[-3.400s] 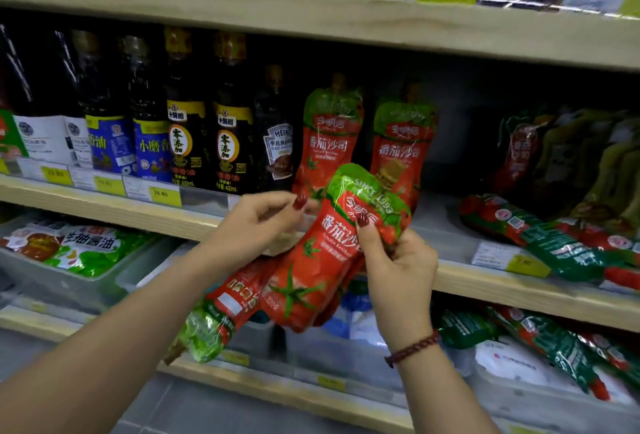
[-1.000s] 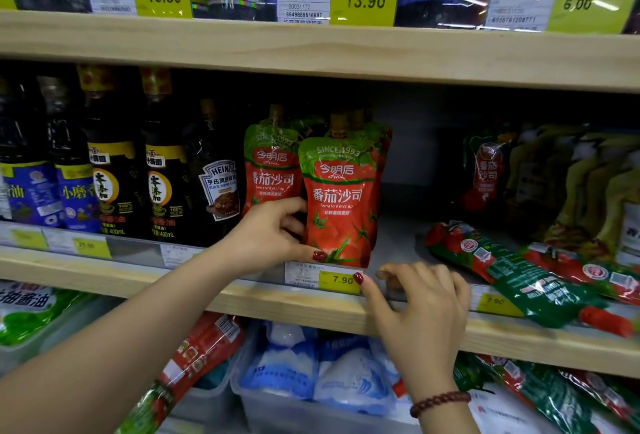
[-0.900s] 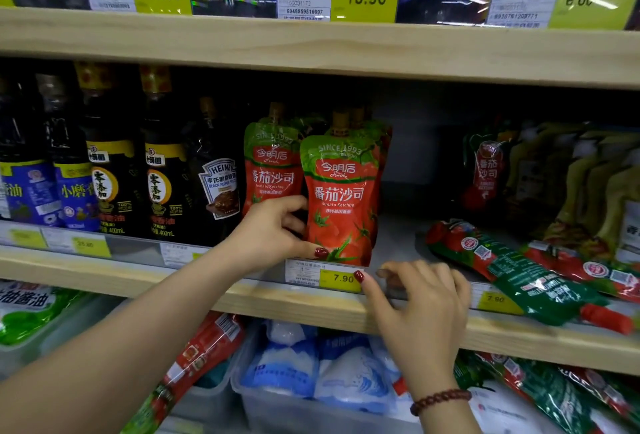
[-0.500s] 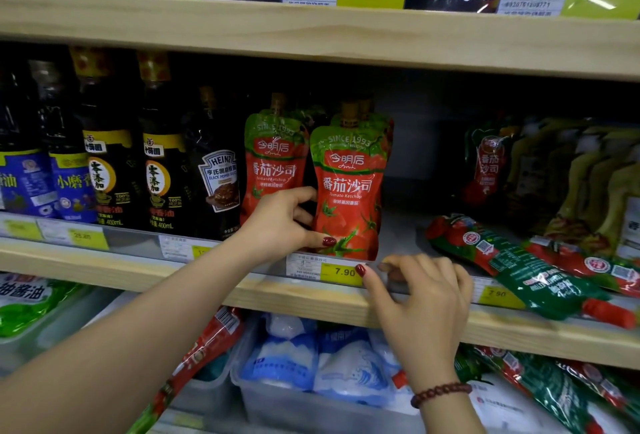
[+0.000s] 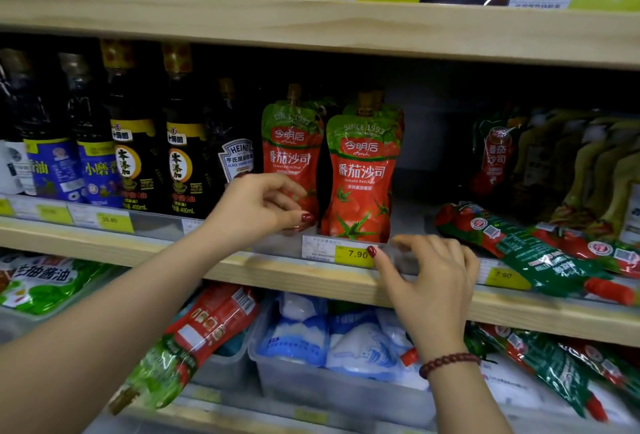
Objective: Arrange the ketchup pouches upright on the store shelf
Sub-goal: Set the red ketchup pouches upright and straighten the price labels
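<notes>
Two red-and-green ketchup pouches stand upright on the middle shelf [image 5: 277, 271]: a left pouch [image 5: 291, 149] and a front pouch [image 5: 362, 177], with a third pouch top [image 5: 381, 104] showing behind the front one. My left hand [image 5: 263, 205] is at the left pouch's base, thumb and curled fingers pinching its lower right corner. My right hand [image 5: 429, 271] rests on the shelf edge below the front pouch with loosely curled fingers, holding nothing; its thumb touches the 7.90 price tag [image 5: 353, 253]. Several more pouches [image 5: 519, 246] lie flat on the shelf to the right.
Dark sauce bottles [image 5: 180, 156] stand close to the left of the pouches. Another upright pouch [image 5: 495, 153] and olive packets [image 5: 588, 163] are at the back right. On the lower shelf, a pouch [image 5: 207, 329] lies under my left forearm beside a bin of blue-white bags [image 5: 329, 336].
My left hand has slid from the front pouch's lower edge to the base of the left pouch. The front pouch stands free. My right hand has stayed on the shelf edge.
</notes>
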### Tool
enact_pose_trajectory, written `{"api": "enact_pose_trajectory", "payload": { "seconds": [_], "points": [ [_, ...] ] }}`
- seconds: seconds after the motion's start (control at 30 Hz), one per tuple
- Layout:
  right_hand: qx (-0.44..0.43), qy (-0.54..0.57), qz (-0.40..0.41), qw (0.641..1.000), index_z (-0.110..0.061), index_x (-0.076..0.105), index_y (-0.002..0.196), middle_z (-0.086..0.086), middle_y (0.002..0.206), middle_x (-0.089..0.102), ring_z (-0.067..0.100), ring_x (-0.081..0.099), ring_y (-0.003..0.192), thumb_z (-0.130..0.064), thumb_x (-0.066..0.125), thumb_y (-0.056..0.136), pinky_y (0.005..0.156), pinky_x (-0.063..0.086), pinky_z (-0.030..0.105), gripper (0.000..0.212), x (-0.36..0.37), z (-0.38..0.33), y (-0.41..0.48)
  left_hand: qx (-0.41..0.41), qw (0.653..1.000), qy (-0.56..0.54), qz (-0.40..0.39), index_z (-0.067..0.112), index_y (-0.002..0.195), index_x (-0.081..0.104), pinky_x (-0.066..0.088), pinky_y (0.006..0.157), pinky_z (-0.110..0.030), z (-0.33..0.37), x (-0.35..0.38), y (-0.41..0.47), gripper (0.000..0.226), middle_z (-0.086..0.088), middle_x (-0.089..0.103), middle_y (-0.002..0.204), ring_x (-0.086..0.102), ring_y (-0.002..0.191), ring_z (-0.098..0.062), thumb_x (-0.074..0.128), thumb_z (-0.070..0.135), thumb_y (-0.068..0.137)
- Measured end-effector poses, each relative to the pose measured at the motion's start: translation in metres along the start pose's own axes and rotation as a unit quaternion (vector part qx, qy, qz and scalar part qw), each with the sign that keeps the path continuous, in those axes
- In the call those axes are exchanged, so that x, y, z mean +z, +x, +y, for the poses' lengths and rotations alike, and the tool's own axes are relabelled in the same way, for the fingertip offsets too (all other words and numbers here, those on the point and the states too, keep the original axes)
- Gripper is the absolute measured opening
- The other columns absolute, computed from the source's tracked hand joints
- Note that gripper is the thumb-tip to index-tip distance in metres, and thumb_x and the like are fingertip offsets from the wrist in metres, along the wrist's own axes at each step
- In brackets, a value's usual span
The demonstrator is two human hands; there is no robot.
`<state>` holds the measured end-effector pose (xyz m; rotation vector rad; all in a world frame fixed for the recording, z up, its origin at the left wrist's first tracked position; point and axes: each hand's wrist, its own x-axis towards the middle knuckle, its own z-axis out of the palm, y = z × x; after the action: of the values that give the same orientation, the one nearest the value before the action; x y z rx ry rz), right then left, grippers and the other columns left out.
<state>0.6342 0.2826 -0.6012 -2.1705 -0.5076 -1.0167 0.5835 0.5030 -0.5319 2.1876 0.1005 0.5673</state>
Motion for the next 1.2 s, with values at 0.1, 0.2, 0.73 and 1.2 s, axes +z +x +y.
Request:
{"api": "enact_pose_trajectory", "payload": {
  "seconds": [0.1,0.2,0.73,1.2],
  "points": [
    [-0.027,0.042,0.000,0.999,-0.021,0.067,0.090,-0.003,0.085,0.064,0.021,0.053,0.086,-0.045,0.068,0.074,0.082,0.033,0.031,0.029,-0.001,-0.018,0.001,0.036,0.999,0.023,0.032,0.021,0.087,0.070,0.055,0.072,-0.016,-0.014,-0.028,-0.020,0.023,0.002,0.073,0.082,0.069,0.076,-0.006,0.075,0.003,0.073],
    [-0.083,0.098,-0.025,0.991,-0.019,0.067,0.092,-0.004,0.089,0.064,0.018,0.053,0.087,-0.041,0.069,0.077,0.080,0.037,0.027,0.027,0.005,-0.048,-0.004,0.036,0.995,0.058,0.068,0.022,0.086,0.072,0.055,0.080,-0.022,-0.031,-0.051,-0.034,0.020,0.004,0.073,0.086,0.068,0.082,-0.005,0.075,0.006,0.074],
    [-0.276,0.109,-0.392,0.871,-0.021,0.052,0.124,-0.002,0.125,0.057,0.019,0.049,0.116,-0.040,0.069,0.074,0.094,0.036,0.029,0.055,0.081,-0.114,-0.079,0.034,0.985,0.096,0.137,0.020,0.075,0.070,0.039,0.078,-0.023,-0.074,-0.049,-0.033,0.007,0.012,0.058,0.075,0.053,0.086,-0.010,0.074,0.016,0.075],
    [-0.341,-0.026,-0.303,0.890,-0.017,0.064,0.107,0.006,0.114,0.066,0.026,0.063,0.105,-0.025,0.079,0.052,0.090,0.051,0.041,0.058,0.142,-0.135,-0.151,0.012,0.988,0.064,0.138,0.027,0.068,0.067,0.048,0.085,-0.031,-0.070,-0.052,-0.032,0.013,0.010,0.064,0.077,0.061,0.085,-0.011,0.077,0.021,0.074]
  ]
}}
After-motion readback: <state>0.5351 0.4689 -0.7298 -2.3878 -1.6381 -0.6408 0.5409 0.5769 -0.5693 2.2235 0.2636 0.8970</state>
